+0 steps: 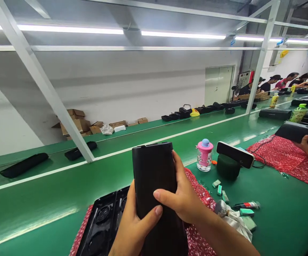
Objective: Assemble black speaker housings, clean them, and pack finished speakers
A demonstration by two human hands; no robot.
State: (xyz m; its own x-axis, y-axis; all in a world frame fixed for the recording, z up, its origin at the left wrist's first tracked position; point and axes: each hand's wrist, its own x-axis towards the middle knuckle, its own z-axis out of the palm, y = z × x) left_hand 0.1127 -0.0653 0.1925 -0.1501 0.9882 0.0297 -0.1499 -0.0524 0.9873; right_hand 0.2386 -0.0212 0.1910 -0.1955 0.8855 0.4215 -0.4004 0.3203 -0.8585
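I hold a long black plastic panel [155, 177] upright in front of me with both hands. My left hand [132, 227] grips its lower left side, thumb pressed across the front. My right hand [184, 197] wraps the right edge, thumb also on the front. Below the panel, a black housing with round fan grilles [103, 220] lies on a red bubble-wrap sheet [199, 192] on the green bench.
A clear bottle with a pink cap [204, 155], a dark round speaker with a phone on top [232, 160], green erasers [219, 188], a tube and a cloth [234, 218] lie right. A co-worker's hand [307, 144] holds a black panel. Black parts ride the conveyor [23, 165].
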